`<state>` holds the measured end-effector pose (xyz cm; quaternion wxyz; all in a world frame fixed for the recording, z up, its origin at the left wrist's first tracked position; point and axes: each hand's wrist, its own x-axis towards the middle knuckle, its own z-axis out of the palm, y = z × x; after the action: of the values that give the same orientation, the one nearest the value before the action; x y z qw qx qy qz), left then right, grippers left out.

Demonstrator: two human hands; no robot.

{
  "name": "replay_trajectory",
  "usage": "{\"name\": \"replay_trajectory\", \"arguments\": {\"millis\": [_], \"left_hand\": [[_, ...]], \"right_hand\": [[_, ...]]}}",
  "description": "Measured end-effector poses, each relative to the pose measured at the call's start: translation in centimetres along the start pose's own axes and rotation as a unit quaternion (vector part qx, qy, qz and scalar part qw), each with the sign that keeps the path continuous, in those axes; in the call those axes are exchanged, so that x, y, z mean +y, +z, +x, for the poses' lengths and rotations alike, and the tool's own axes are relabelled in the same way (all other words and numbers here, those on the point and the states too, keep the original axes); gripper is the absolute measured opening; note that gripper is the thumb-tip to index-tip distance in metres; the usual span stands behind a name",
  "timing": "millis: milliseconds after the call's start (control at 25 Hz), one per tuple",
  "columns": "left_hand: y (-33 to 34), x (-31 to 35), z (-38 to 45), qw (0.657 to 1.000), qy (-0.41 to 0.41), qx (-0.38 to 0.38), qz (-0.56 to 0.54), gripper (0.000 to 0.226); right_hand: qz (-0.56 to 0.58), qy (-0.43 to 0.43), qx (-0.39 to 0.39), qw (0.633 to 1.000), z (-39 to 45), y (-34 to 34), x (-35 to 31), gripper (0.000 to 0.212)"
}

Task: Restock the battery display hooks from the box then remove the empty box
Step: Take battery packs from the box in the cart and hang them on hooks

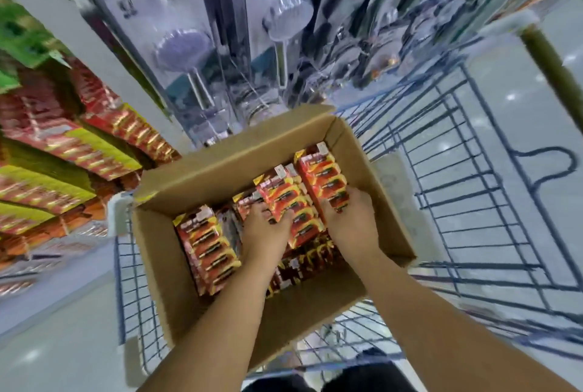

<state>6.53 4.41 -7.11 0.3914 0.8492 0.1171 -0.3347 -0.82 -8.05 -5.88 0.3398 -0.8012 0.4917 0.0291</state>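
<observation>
Gathering packs [291, 202] inside the box [195, 177] on the cart [457, 202], left hand [263, 230] and right hand [350, 216] curl fingers around a bundle; best lifted squarely so none slide.

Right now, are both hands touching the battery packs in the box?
Touching. The head view shows the left hand and right hand gripping battery packs inside the cardboard box, fingers curled over them.

A blue wire cart [467, 189] fills the lower right of the frame. At top centre hang packed shower heads [285, 17], blurred. Pale floor [47, 344] shows at lower left and at right.
</observation>
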Motion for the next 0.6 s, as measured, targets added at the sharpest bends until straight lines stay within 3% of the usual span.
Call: {"name": "replay_trajectory", "arguments": {"millis": [280,440,600], "left_hand": [[3.8,-1.5,4.8,0.997,-0.068,-0.012,-0.018,0.057],[3.9,-1.8,5.2,0.998,-0.061,-0.022,-0.023,0.051],[3.1,-2.1,4.6,0.998,-0.040,-0.018,-0.050,0.033]], "right_hand": [[-0.246,0.003,0.029,0.969,3.0,4.0,-0.2,0.078],[-0.221,0.011,0.026,0.975,3.4,4.3,-0.2,0.064],[-0.173,0.008,0.020,0.985,3.3,4.3,-0.4,0.068]]}}
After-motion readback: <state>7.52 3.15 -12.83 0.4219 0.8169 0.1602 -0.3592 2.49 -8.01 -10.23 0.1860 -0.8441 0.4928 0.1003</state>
